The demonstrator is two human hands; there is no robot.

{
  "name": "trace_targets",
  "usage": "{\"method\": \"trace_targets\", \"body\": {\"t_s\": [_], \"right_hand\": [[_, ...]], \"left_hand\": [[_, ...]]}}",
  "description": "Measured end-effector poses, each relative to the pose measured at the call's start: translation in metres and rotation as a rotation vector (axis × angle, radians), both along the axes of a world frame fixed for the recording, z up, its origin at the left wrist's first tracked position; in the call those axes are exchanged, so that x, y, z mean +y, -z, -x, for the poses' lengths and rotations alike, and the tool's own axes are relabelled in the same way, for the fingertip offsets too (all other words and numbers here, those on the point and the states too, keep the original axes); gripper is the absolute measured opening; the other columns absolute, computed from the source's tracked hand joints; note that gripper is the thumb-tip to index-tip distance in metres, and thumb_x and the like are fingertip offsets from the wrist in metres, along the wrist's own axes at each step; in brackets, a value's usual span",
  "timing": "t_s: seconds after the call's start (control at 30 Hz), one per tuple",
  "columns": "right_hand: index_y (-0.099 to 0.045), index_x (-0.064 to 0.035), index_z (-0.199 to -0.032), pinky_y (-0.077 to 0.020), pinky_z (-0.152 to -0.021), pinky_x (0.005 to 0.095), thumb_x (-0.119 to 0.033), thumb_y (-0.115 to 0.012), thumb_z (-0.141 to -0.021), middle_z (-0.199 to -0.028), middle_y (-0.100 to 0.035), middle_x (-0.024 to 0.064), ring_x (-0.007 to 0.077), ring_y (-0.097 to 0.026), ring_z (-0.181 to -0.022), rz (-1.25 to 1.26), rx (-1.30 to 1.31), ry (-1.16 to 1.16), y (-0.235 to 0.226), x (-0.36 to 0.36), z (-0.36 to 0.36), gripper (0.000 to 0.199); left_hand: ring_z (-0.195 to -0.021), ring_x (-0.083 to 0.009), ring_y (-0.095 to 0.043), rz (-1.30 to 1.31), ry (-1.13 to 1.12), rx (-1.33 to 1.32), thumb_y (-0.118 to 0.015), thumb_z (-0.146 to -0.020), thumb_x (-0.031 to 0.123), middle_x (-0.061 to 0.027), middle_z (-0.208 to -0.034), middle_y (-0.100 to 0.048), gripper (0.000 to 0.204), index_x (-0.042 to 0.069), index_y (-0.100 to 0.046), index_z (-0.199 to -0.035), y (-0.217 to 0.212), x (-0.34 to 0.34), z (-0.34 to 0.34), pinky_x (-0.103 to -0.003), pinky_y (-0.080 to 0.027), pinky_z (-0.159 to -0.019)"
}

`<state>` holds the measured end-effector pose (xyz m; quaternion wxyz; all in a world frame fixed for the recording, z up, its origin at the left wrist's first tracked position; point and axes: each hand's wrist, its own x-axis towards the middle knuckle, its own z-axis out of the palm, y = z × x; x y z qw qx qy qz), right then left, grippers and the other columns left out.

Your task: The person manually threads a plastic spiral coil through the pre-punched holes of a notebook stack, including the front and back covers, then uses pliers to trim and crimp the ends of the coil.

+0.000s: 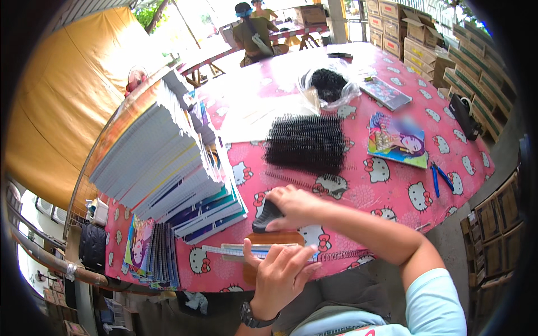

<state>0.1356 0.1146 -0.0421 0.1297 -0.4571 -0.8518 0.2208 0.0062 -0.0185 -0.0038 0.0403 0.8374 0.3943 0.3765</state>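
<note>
My left hand [283, 271], wearing a black watch, is curled over a thin book [232, 250] seen edge-on, its fingers at the near side. From the book's right end a black spiral coil [347, 255] sticks out along the table edge. Under the book shows a brown wooden board [274, 238]. My right hand [294, 207] reaches across and grips a dark, rounded block [267, 216] just beyond the book; its exact kind is unclear. Past that hand lies a big heap of black spiral coils [305, 144], with a loose coil [288, 180] in front.
Tall stacks of books [159, 151] rise at left, with coil-bound books [151, 252] near the front edge. At right are a colourful book [397, 140] and blue-handled pliers [441, 179]. A plastic bag of black coils [329, 84] stands farther back. Two people sit at another table.
</note>
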Motion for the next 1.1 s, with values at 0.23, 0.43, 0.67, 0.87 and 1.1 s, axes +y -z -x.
{"method": "trace_targets", "body": {"t_s": [0.23,0.43,0.67,0.87,1.1], "right_hand": [[-0.058,-0.0085,-0.119,-0.0400,-0.092,0.0470,-0.058,-0.061,-0.076,-0.128,-0.043,0.0282,0.0412,-0.042,-0.117,-0.196,-0.035,0.002,0.035,-0.008,0.020,0.066],[-0.060,-0.0118,-0.112,-0.0393,-0.095,0.0493,-0.057,-0.068,-0.072,-0.129,-0.045,0.0239,0.0418,-0.043,-0.118,0.310,0.511,-0.048,0.041,-0.044,-0.071,0.061],[-0.055,-0.0171,-0.118,-0.0387,-0.091,0.0551,-0.044,-0.079,-0.063,-0.138,-0.036,0.0217,0.0394,-0.041,-0.121,-0.251,-0.096,0.282,0.036,-0.110,-0.096,0.067],[-0.062,-0.0118,-0.109,-0.0415,-0.092,0.0475,-0.036,-0.083,-0.062,-0.128,-0.048,0.0238,0.0389,-0.049,-0.114,-0.372,0.152,0.392,0.042,-0.109,-0.092,0.057],[-0.065,-0.0021,-0.104,-0.0456,-0.085,0.0316,-0.034,-0.073,-0.078,-0.106,-0.061,0.0119,0.0203,-0.058,-0.100,0.178,0.819,0.232,0.008,-0.085,-0.087,0.042]], "left_hand": [[-0.085,-0.0149,-0.059,0.030,-0.040,0.002,-0.065,-0.083,0.034,0.0060,-0.080,-0.060,0.015,0.019,-0.066,-0.087,-0.012,0.004,-0.006,-0.053,-0.003,-0.109],[-0.087,-0.0150,-0.060,0.011,-0.012,0.031,-0.065,-0.083,0.033,0.0052,-0.082,-0.061,0.018,0.018,-0.065,-0.093,0.001,0.007,-0.001,-0.047,-0.012,-0.108],[-0.091,-0.0137,-0.059,0.018,-0.085,-0.038,-0.068,-0.080,0.037,0.0064,-0.091,-0.063,0.019,0.020,-0.065,-0.087,-0.009,0.003,-0.002,-0.045,-0.020,-0.098],[-0.092,-0.0143,-0.059,-0.011,-0.046,0.044,-0.067,-0.081,0.035,0.0062,-0.091,-0.063,0.017,0.020,-0.066,-0.086,-0.007,0.008,0.007,-0.046,-0.015,-0.103],[-0.098,-0.0160,-0.057,0.017,-0.065,0.015,-0.069,-0.078,0.038,0.0040,-0.097,-0.061,0.025,0.020,-0.064,-0.094,-0.001,0.010,0.012,-0.047,-0.015,-0.102]]}}
